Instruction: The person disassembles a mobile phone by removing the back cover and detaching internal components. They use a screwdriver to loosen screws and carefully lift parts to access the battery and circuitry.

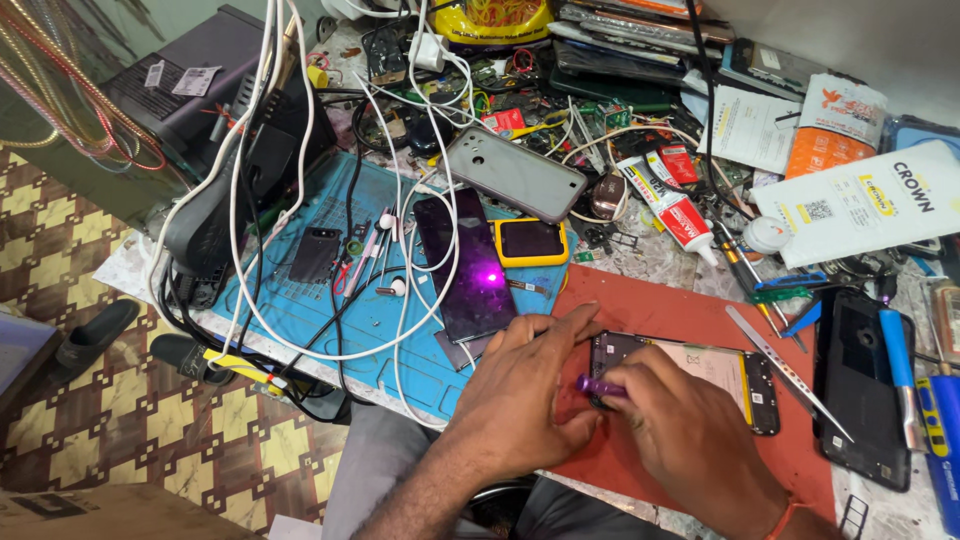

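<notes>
An opened phone point(690, 380), back cover off, lies on the red mat point(660, 310) at the desk's near edge. The left hand point(520, 400) presses flat beside it as a brace; the right hand point(690, 435) has its fingers clamped on one purple screwdriver point(598, 385) tipped at the phone's corner. One pair of tweezers point(785, 370) lies alongside; two phones, one purple point(470, 265) and one grey point(515, 172), lie on the blue mat point(300, 310).

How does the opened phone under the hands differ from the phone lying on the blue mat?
The opened phone lies on the red mat with its inner parts showing; the dark phone on the blue mat is closed and glossy. Both hands touch the opened phone, while the dark phone lies untouched under white cables. Both lie flat.
</notes>
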